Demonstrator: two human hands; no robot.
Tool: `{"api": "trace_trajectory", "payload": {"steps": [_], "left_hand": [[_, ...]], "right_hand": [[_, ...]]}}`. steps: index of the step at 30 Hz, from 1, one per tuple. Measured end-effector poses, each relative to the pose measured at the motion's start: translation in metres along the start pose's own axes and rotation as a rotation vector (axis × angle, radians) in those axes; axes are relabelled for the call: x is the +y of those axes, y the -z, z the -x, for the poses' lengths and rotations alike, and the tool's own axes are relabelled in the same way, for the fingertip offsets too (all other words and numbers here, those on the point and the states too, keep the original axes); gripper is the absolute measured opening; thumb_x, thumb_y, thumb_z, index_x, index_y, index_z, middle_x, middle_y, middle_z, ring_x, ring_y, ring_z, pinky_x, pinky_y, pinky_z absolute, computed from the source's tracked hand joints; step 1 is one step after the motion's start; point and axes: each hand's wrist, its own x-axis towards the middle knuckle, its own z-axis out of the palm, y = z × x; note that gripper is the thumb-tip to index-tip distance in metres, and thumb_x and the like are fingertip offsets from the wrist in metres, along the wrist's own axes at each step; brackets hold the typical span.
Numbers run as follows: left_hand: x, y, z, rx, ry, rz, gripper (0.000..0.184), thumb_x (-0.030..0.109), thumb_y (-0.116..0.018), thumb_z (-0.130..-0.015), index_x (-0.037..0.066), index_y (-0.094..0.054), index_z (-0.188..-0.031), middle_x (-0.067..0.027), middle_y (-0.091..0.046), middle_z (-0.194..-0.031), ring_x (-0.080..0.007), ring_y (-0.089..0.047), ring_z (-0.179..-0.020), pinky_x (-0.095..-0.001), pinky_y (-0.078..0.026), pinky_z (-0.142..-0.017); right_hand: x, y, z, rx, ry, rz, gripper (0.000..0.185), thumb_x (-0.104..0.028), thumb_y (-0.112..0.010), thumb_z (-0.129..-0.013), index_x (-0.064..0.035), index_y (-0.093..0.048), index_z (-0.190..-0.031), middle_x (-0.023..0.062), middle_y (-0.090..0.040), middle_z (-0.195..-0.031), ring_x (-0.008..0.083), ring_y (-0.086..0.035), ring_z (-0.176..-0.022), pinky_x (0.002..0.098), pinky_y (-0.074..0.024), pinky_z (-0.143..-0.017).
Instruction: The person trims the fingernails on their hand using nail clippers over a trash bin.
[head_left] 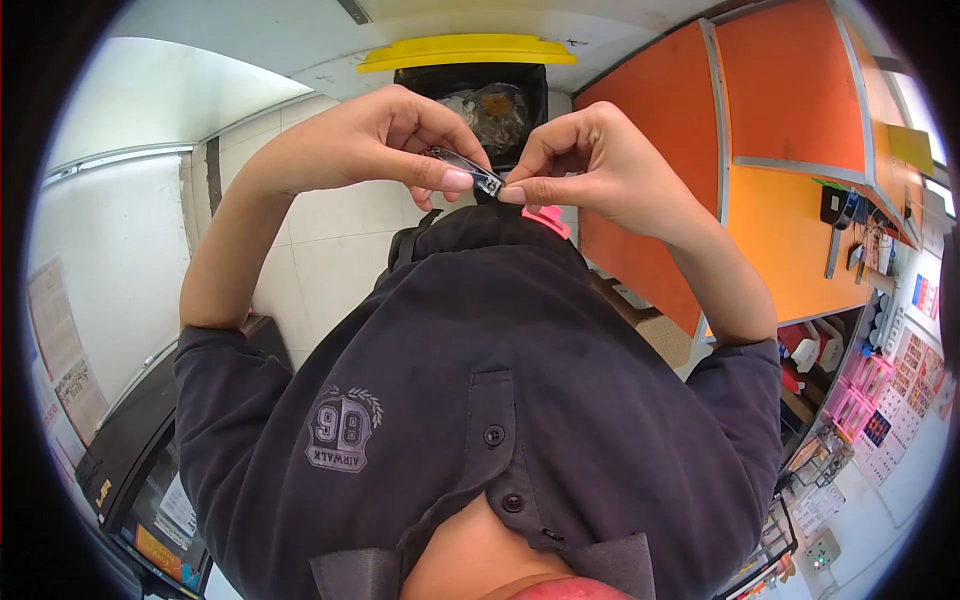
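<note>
Both of my hands are raised in front of my waist, pinching a small glossy dark strip point(462, 163) with white print at its right end. My left hand point(385, 140) grips it between thumb and forefinger, the other fingers curled. At the printed end, the thumb and forefinger of my right hand point(605, 165) pinch together. What exactly the strip is, I cannot make out. Just below my right hand a pink piece point(550, 221) shows beside my dark clothing.
Beyond my hands stands a black-lined bin point(425, 80) with rubbish inside, under a yellow panel point(465, 50). An orange cabinet point(650, 130) rises on the right. A black machine point(150, 450) is at the lower left, and pink baskets point(855, 410) are at the far right.
</note>
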Motion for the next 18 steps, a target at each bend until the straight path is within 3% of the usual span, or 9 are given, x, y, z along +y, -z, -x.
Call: {"api": "trace_trajectory", "payload": {"steps": [18], "left_hand": [[-0.026, 0.023, -0.024, -0.106, 0.104, 0.019, 0.036, 0.023, -0.064, -0.079, -0.002, -0.06, -0.103, -0.0065, -0.062, -0.082, -0.0103, -0.059, -0.073, -0.0228, -0.049, -0.065]], "right_hand": [[0.018, 0.017, -0.027, -0.101, -0.103, 0.063, 0.012, -0.008, -0.068, -0.074, 0.0021, -0.066, -0.079, 0.0045, -0.063, -0.067, 0.0082, -0.058, -0.063, 0.0208, -0.0456, -0.062]]}}
